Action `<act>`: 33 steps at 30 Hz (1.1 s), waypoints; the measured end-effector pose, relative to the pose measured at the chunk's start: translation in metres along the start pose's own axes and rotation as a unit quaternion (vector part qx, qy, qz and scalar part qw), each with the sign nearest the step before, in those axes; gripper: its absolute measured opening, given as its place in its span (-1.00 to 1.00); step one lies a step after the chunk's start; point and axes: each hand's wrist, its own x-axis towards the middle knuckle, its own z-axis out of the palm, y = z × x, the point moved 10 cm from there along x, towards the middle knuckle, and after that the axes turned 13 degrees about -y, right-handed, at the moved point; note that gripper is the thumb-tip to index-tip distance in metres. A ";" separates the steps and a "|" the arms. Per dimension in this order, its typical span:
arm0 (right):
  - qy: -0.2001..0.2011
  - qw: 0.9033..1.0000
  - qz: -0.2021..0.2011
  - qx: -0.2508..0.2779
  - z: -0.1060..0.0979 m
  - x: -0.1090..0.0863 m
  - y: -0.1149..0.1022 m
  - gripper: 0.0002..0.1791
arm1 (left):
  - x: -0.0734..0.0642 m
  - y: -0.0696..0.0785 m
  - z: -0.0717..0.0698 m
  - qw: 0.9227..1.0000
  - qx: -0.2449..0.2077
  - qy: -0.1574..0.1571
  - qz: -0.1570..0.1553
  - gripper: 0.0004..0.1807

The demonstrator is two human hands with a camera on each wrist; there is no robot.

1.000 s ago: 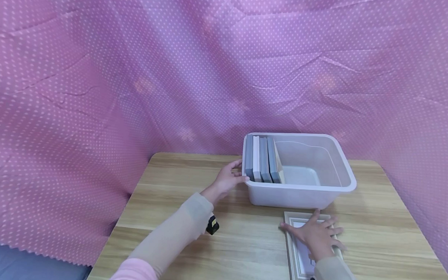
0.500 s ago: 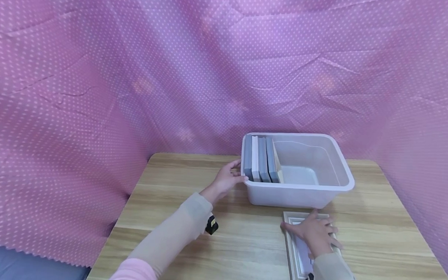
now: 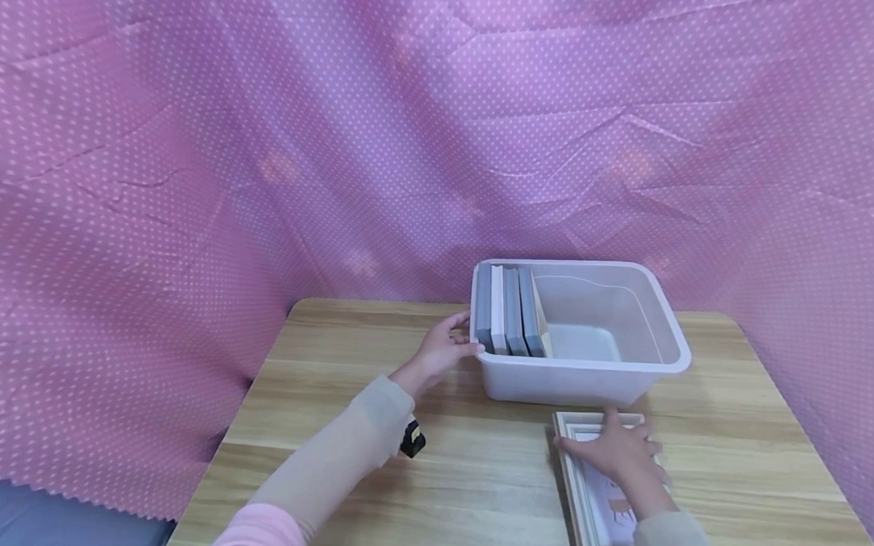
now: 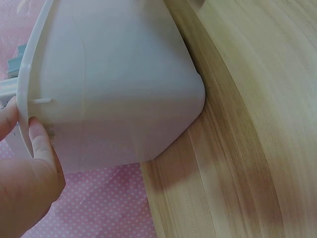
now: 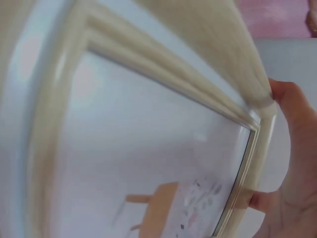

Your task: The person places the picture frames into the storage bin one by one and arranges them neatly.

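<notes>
My left hand [image 3: 440, 353] grips the left end of a white plastic bin [image 3: 570, 384]. In the left wrist view, its thumb and finger pinch the bin's rim [image 4: 23, 94]. Several grey and white picture frames [image 3: 512, 312] stand on edge at the bin's left side. In front of the bin, my right hand [image 3: 624, 456] spans a cream picture frame [image 3: 593, 503] near its far end, thumb at the left edge and fingers at the right. Shadow shows along its left side. The right wrist view shows the moulded border and a drawing [image 5: 158, 210] of an orange-legged figure inside.
The bin stands toward the back of a wood-grain table [image 3: 347, 366]. Pink dotted cloth [image 3: 412, 144] hangs behind and at the sides. A grey-blue surface [image 3: 53, 513] lies low at the left, past the table edge.
My right hand has gone from spread fingers over the frame to a grip on its edges. The frame has risen and tilted slightly. My left hand stays on the bin.
</notes>
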 end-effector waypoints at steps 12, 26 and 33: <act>0.086 0.987 -0.137 -0.009 -0.028 -0.043 -0.032 0.24 | -0.005 -0.001 0.000 1.000 -0.001 -0.006 -0.005 -0.24; 0.205 0.945 -0.251 0.053 -0.062 -0.113 -0.067 0.18 | -0.009 -0.001 0.001 1.000 0.002 -0.017 -0.001 -0.22; 0.224 0.925 -0.300 0.059 -0.080 -0.138 -0.088 0.23 | -0.009 0.000 0.001 1.000 0.004 -0.019 -0.001 -0.23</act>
